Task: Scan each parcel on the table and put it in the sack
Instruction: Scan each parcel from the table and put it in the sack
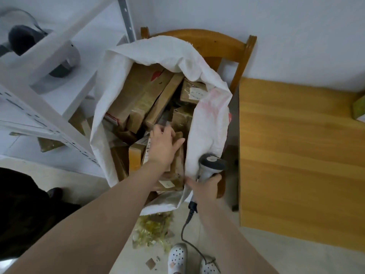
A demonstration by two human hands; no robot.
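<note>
Left grip (165, 144) is down inside the mouth of the sack (207, 119), fingers spread and flat on a brown parcel (177, 165), holding nothing, just pressing it onto the pile. Right grip (205, 186) is wrapped round the handle of the scanner (210, 165), nose pointing up and away, and one finger reaches to the sack's near rim; whether it pinches the cloth, I can't tell. The cable (185, 224) trails down to the floor.

So this reads as the drop-off step: parcel scanned, now being bedded in among the other cartons. The sack looks close to full, propped against a wooden chair (217, 44) just off the left edge of the surface (296, 145).

Out on the surface, only one candidate shows: a greenish box (358, 107) at the far right edge, cut off by the frame. Next move, I'd say, calls for lifting the left grip out of the sack, swinging right across the surface to that box, finding its label and bringing the scanner onto it.
</note>
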